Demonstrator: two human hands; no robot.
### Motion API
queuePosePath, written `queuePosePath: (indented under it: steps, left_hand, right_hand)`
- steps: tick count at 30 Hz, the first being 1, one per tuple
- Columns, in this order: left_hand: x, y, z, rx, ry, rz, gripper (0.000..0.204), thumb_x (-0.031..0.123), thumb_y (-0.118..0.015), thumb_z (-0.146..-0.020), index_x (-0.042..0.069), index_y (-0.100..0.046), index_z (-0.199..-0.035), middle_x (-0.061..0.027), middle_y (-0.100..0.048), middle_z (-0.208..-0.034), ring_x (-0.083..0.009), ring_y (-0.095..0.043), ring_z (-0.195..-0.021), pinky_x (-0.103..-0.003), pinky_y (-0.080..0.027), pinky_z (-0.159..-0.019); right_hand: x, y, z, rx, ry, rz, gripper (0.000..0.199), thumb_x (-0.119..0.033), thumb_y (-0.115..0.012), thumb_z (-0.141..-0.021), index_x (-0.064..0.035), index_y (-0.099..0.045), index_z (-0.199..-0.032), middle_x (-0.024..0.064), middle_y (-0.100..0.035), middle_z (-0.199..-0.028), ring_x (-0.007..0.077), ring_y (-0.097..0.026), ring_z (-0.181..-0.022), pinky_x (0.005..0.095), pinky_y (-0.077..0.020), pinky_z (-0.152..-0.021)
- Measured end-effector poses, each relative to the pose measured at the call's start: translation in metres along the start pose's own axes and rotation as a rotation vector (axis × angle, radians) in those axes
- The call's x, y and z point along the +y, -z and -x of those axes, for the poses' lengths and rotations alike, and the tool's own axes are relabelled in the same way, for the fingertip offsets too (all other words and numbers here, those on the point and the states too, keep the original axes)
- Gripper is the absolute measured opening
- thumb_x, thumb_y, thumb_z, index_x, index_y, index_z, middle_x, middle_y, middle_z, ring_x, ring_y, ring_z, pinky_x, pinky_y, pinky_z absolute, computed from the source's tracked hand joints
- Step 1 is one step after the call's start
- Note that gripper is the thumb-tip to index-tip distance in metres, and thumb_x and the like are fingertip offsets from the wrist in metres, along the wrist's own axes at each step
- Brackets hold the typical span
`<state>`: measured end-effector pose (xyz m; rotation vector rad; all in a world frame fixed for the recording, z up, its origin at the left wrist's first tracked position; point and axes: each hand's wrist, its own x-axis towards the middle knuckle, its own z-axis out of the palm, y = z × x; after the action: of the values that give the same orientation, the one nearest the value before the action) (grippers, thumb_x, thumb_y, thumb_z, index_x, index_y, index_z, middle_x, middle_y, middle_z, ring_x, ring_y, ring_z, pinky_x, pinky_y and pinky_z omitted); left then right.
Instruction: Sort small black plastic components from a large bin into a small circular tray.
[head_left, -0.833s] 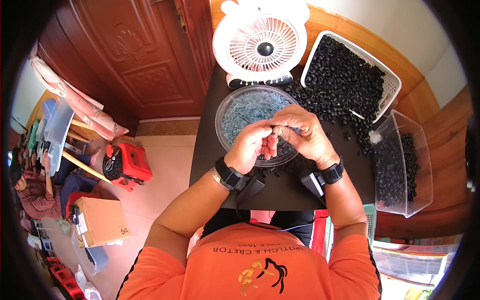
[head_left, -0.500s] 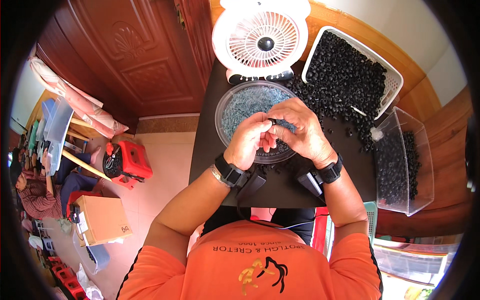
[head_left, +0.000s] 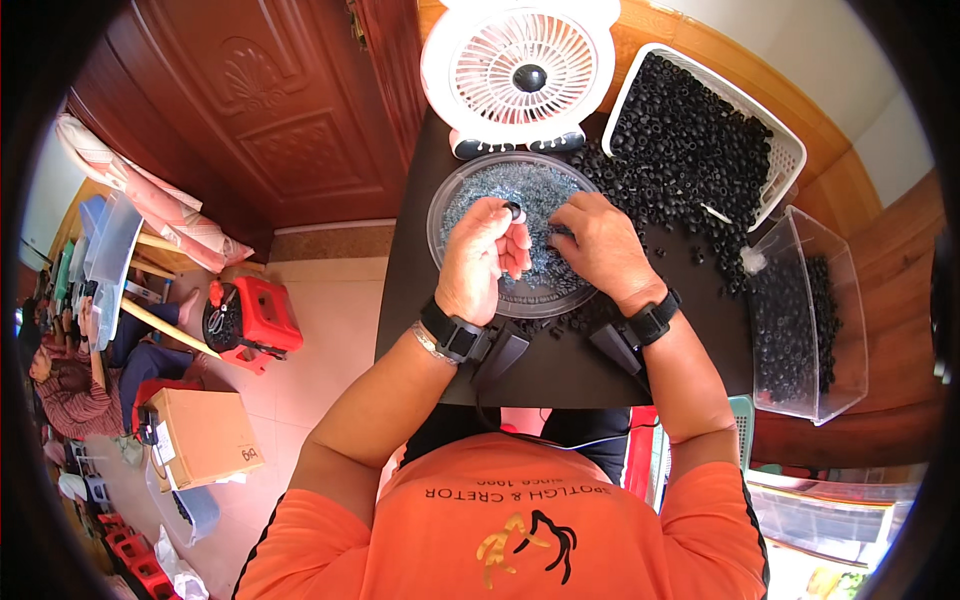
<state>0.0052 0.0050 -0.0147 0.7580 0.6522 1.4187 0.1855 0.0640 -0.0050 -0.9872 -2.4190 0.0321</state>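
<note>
Dark table (head_left: 700,345) bears fan (head_left: 529,78), bowl (head_left: 435,212), black pieces (head_left: 683,208).

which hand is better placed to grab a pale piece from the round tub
Probably the right hand: it is over the pale blue pieces in the round tub, while the left hand pinches a small black part.

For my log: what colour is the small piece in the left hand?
The piece is black, clearest in the head view.
</note>
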Motion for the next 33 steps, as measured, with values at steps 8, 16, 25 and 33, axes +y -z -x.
queuePosePath:
  steps: [8, 16, 25, 33]
  left_hand:
    - [0.0, 0.0, -0.001, 0.017, 0.004, -0.011, 0.017, 0.022, -0.047, -0.092, 0.006, -0.055, -0.092, -0.005, -0.058, -0.075, -0.0146, -0.055, -0.062, -0.025, -0.042, -0.055]
    - [-0.003, -0.001, -0.002, 0.044, -0.006, -0.027, 0.018, 0.025, -0.05, -0.091, 0.007, -0.054, -0.09, -0.0026, -0.059, -0.072, -0.0107, -0.055, -0.057, -0.022, -0.041, -0.051]
    - [-0.002, 0.0, -0.002, 0.039, 0.02, -0.044, 0.015, 0.021, -0.049, -0.09, 0.007, -0.054, -0.091, -0.0049, -0.058, -0.075, -0.0145, -0.055, -0.061, -0.025, -0.041, -0.054]
    - [-0.005, 0.0, -0.003, 0.004, 0.112, -0.121, 0.016, 0.021, -0.052, -0.09, 0.006, -0.055, -0.095, -0.0092, -0.063, -0.09, -0.0155, -0.06, -0.07, -0.023, -0.044, -0.057]
  right_hand:
    - [0.004, -0.005, -0.002, 0.016, -0.004, 0.079, 0.009, -0.01, -0.066, -0.072, -0.0071, -0.062, -0.08, 0.0073, -0.058, -0.078, 0.028, -0.058, -0.082, 0.0381, -0.0484, -0.074]
    - [-0.008, -0.003, -0.002, 0.086, 0.022, -0.08, 0.009, -0.01, -0.065, -0.073, -0.0052, -0.06, -0.079, 0.0094, -0.059, -0.079, 0.0298, -0.058, -0.082, 0.0408, -0.0476, -0.073]
    - [0.003, -0.008, -0.001, 0.042, -0.064, -0.172, 0.005, -0.007, -0.061, -0.076, -0.0037, -0.06, -0.079, 0.0113, -0.061, -0.082, 0.0315, -0.059, -0.08, 0.0404, -0.0478, -0.073]
    - [0.003, 0.007, -0.003, 0.062, -0.423, -1.186, 0.01, 0.0, -0.063, -0.084, -0.0025, -0.062, -0.093, 0.0053, -0.065, -0.092, 0.0136, -0.062, -0.085, 0.0244, -0.0476, -0.077]
